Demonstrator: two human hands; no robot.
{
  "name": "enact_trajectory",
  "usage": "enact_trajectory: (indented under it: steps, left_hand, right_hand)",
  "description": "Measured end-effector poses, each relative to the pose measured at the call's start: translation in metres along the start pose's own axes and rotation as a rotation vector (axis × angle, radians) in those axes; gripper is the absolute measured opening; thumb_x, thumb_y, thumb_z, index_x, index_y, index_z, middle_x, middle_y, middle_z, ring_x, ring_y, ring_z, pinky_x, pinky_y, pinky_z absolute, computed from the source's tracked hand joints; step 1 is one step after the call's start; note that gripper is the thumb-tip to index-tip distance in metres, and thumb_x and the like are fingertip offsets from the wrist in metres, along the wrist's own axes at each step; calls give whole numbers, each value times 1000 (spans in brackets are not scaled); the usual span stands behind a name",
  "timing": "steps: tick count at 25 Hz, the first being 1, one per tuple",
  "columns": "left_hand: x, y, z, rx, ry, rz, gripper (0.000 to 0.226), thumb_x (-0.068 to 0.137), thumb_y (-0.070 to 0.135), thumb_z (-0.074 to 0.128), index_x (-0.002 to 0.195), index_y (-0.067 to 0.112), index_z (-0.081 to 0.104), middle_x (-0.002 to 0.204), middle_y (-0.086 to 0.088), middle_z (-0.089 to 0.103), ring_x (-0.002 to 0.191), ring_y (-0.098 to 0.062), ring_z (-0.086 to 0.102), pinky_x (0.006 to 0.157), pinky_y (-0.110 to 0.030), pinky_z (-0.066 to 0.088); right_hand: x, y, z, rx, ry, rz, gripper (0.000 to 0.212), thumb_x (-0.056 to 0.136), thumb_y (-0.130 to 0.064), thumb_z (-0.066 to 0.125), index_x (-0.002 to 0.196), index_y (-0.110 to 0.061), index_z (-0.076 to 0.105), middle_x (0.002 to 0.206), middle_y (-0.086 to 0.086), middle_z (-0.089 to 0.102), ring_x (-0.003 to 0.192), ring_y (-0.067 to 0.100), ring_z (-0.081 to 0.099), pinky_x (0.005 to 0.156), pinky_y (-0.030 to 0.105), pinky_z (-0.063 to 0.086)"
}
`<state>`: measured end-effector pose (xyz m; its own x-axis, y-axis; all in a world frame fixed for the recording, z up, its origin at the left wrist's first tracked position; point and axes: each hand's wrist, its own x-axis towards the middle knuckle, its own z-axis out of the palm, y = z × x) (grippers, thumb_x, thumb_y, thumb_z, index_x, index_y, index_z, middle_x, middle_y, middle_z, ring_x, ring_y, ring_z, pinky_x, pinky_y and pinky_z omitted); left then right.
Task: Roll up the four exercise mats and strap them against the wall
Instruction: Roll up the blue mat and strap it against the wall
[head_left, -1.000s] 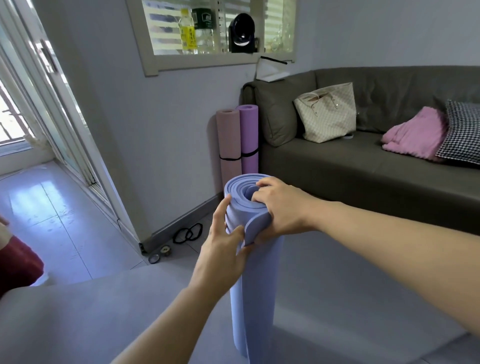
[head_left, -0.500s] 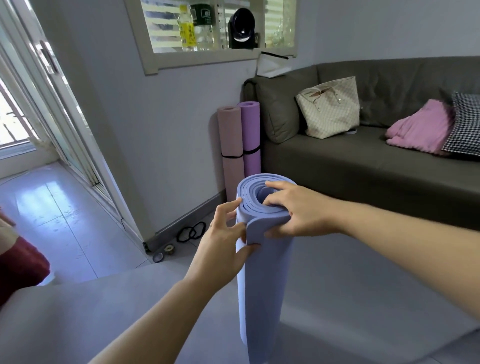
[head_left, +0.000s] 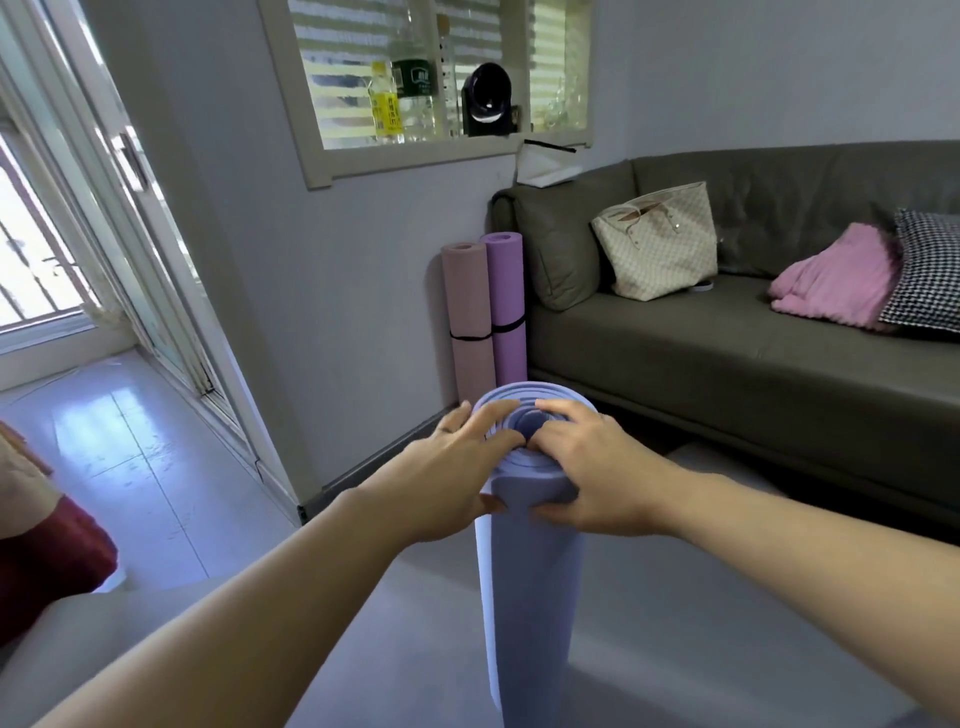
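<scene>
A rolled periwinkle-blue mat (head_left: 530, 587) stands upright in front of me. My left hand (head_left: 452, 478) holds its top from the left, fingers laid over the spiral end and thumb under the rim. My right hand (head_left: 592, 473) grips the top from the right, fingertips in the coil's centre, thumb on the outer wall. Against the wall beside the sofa stand a rolled pink mat (head_left: 467, 317) and a rolled purple mat (head_left: 506, 306), each with a black strap round its middle. A grey mat (head_left: 208, 623) lies flat on the floor under the blue roll.
A dark sofa (head_left: 727, 364) with a checked tote bag, a pink blanket and a houndstooth cushion fills the right. An open sliding door (head_left: 130, 234) is on the left. A red-and-beige object (head_left: 47, 551) sits at the left edge.
The blue roll has come closer and its coil is tighter. My left hand has moved from the roll's side up onto its top end, next to my right hand.
</scene>
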<state>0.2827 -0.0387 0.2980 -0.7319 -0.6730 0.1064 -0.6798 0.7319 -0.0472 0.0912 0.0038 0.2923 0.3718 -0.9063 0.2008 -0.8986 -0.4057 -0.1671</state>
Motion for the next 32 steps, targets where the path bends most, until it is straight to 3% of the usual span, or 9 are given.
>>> enact_trajectory:
  steps: [3, 5, 11, 16, 19, 22, 27, 32]
  left_hand:
    - [-2, 0, -3, 43, 63, 44, 54, 89, 37, 62, 136, 26, 37, 145, 13, 26, 134, -19, 33, 89, -40, 49]
    - [0, -8, -12, 67, 157, 31, 48, 88, 35, 61, 131, 25, 41, 134, 12, 38, 123, -18, 42, 83, -39, 49]
    - [27, -57, -16, 31, 329, -46, 45, 86, 30, 67, 125, 23, 47, 124, 12, 44, 106, -24, 50, 70, -43, 53]
    - [83, -129, 31, -60, 199, -126, 51, 85, 35, 65, 130, 28, 42, 127, 16, 42, 111, -21, 48, 80, -41, 48]
    - [135, -186, 50, -195, 173, -154, 50, 83, 31, 66, 128, 27, 43, 128, 12, 44, 112, -23, 51, 86, -41, 45]
    - [165, -220, 50, -260, 164, -162, 52, 82, 28, 66, 129, 23, 45, 130, 8, 45, 110, -24, 52, 87, -39, 43]
    - [173, -207, 31, -258, 21, -130, 49, 83, 31, 67, 126, 22, 46, 125, 6, 46, 105, -25, 54, 79, -34, 42]
    - [185, -169, 32, -208, 33, -122, 49, 83, 28, 67, 127, 19, 47, 126, 1, 48, 103, -32, 55, 83, -40, 44]
  right_hand:
    - [2, -4, -9, -119, -84, 7, 59, 78, -44, 68, 127, -19, 48, 140, -3, 44, 146, 12, 2, 111, 46, 27]
    - [14, -7, -19, -173, -35, -9, 54, 79, -40, 66, 125, -17, 48, 139, -1, 45, 147, 13, 2, 110, 47, 28]
    - [80, 2, -29, -374, 73, -107, 50, 85, -41, 60, 126, -17, 45, 141, -2, 45, 148, 14, 1, 107, 41, 30]
    - [167, 35, 14, -397, -34, -71, 52, 81, -40, 62, 126, -19, 47, 139, -3, 47, 147, 15, 8, 110, 40, 26]
    - [238, 60, 28, -304, -75, 38, 54, 76, -35, 66, 124, -20, 48, 134, -4, 49, 145, 18, 12, 104, 40, 36]
    - [288, 74, 26, -212, -178, 111, 57, 76, -33, 69, 127, -22, 45, 134, -6, 46, 146, 21, 5, 100, 41, 42]
    - [277, 73, 11, -100, -303, 182, 67, 77, -55, 67, 130, -21, 43, 131, -8, 45, 146, 24, -11, 101, 43, 43]
    - [244, 87, 13, -104, -252, 284, 67, 75, -68, 59, 125, -23, 48, 139, -8, 43, 147, 21, -8, 99, 41, 40]
